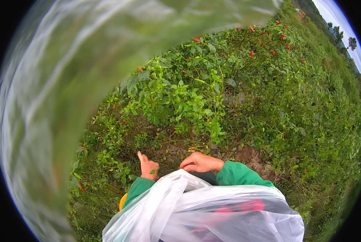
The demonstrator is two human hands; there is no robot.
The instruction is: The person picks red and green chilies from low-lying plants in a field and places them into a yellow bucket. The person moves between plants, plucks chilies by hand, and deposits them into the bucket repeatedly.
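Note:
A translucent white plastic sheet (pixel 168 201) is draped over my front, gathered in folds, with blurred red shapes showing through it. My right hand (pixel 202 162), in a green knit sleeve (pixel 241 174), has its fingertips pinched together at the sheet's raised top edge. To its left, my left hand (pixel 148 167) reaches out low over the ground with one finger stretched forward and nothing visible in it; its other fingers are partly hidden. A small green leaf bit (pixel 152 172) lies against that hand near the wrist. Leafy chili plants (pixel 180 101) stand just ahead of both hands.
Blurred translucent plastic (pixel 39 101) close to the camera covers the upper left. Red chilies (pixel 282 36) dot the plants, several at the far side. Bare brown soil (pixel 249 157) shows between plants. A yellow object's edge (pixel 122 201) sits beside my left sleeve. Trees (pixel 338 34) stand far right.

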